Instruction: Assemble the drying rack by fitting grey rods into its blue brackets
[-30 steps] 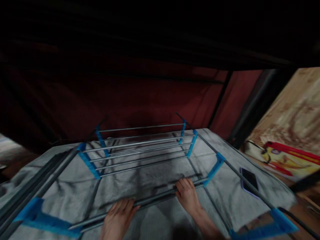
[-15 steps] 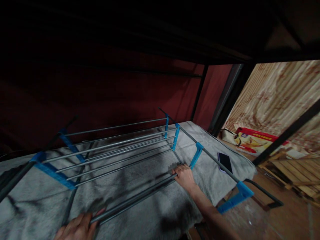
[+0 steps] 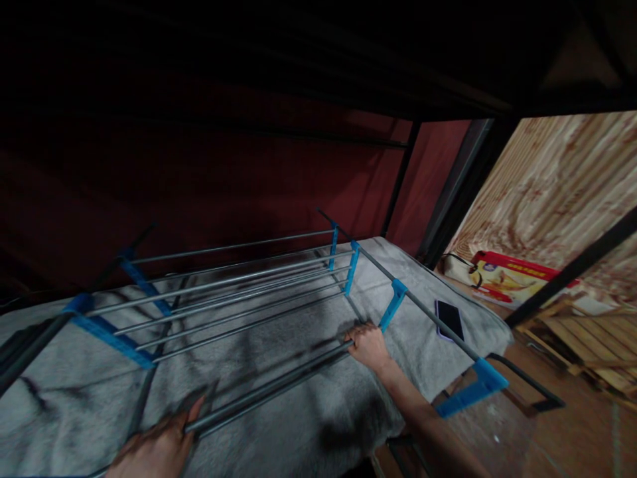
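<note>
— Rods (image 3: pixel 269 388) of the drying rack (image 3: pixel 223 292): where do they lie?
— Lower centre of the frame, across the grey blanket (image 3: pixel 308 425). Your left hand (image 3: pixel 154 448) and your right hand (image 3: pixel 368 345) each curl around an end of them.
— Anything else?
— A phone (image 3: pixel 449 318) at right.

Left hand: your left hand (image 3: pixel 154 451) is low at the near left, palm down, fingers curled shut in a grip.
Right hand: your right hand (image 3: pixel 367 345) is farther out, fingers curled shut in a grip.
Right arm: your bare forearm (image 3: pixel 428 425) reaches out straight from the bottom right.
Gap: your two hands are well apart.
</note>
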Demonstrator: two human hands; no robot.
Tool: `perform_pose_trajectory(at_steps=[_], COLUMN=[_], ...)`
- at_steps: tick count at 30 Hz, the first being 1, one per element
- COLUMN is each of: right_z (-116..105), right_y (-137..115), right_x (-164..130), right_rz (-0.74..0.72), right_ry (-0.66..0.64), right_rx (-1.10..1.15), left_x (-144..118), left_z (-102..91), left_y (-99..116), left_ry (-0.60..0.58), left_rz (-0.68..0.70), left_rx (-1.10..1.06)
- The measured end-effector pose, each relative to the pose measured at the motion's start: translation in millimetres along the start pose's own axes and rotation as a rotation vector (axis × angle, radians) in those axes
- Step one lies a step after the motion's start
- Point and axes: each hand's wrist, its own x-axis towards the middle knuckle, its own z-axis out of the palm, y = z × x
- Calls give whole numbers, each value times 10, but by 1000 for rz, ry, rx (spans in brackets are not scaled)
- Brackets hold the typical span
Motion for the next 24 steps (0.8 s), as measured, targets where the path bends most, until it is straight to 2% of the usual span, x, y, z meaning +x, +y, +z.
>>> perform_pose_trajectory(at_steps=[3, 9, 14, 18, 21, 24], right_z=[-23, -4, 172, 342, 428, 462], right_y=[-3, -2, 173, 415, 533, 584], right_x=[-9, -53, -150, -161, -151, -155], right_rz=[1, -30, -149, -234, -224, -235], right_ry=[7, 47, 231, 273, 270, 266], right_rx=[-4, -21, -90, -186, -219, -209], left_x=[-25, -109, -202, -229, -213, -193], left_z=[-23, -185, -388, -444, -452, -446], left_y=[7, 131, 250, 261, 261, 263], left_ry=[21, 166, 135, 129, 80, 54], left_rz=[66, 69, 78, 10, -50, -52], left_rx=[47, 45, -51, -103, -138, -128])
